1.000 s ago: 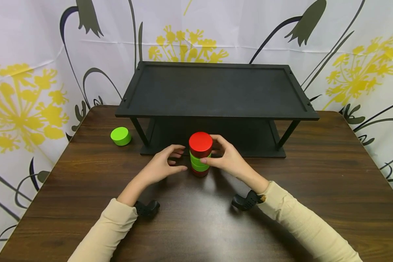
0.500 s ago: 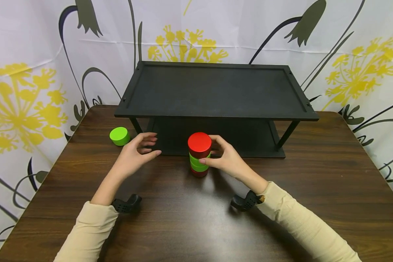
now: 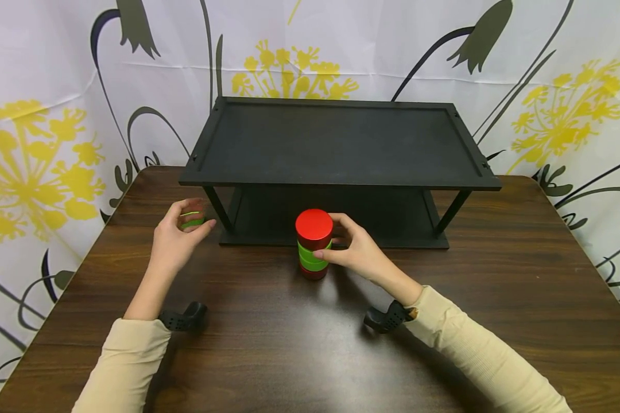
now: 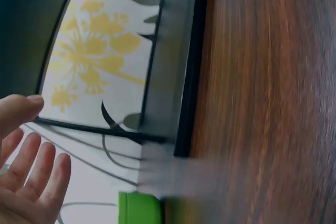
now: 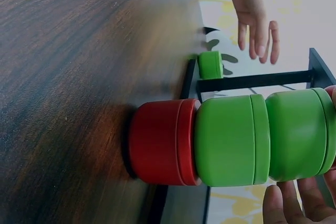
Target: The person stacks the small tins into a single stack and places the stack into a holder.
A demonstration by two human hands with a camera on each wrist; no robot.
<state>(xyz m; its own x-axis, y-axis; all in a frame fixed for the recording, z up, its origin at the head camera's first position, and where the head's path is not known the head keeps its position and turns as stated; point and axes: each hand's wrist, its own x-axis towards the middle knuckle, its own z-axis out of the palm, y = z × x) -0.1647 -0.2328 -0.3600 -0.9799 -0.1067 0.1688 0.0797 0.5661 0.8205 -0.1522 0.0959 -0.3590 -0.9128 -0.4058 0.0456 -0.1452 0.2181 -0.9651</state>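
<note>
A stack of small round canisters stands on the table: a red one (image 5: 157,142) at the bottom, a green one (image 5: 226,140) above it, a second green one (image 5: 296,135), and a red one (image 3: 314,228) on top. My right hand (image 3: 359,249) grips the stack's upper part, thumb in front and fingers behind. Far to the left, my left hand (image 3: 173,244) reaches with spread, relaxed fingers over a lone green canister (image 4: 139,209). In the right wrist view that hand hangs above and apart from the canister, which the fingers partly hide in the head view.
A black two-level shelf (image 3: 336,143) stands behind the stack, its lower board (image 3: 268,238) near the table top. The lone canister is just left of the shelf's leg (image 3: 218,207). A patterned curtain (image 3: 372,51) hangs behind the brown wooden table (image 3: 522,275).
My left hand has moved left, away from the stack, to the lone green canister. The right hand has stayed at the stack.
</note>
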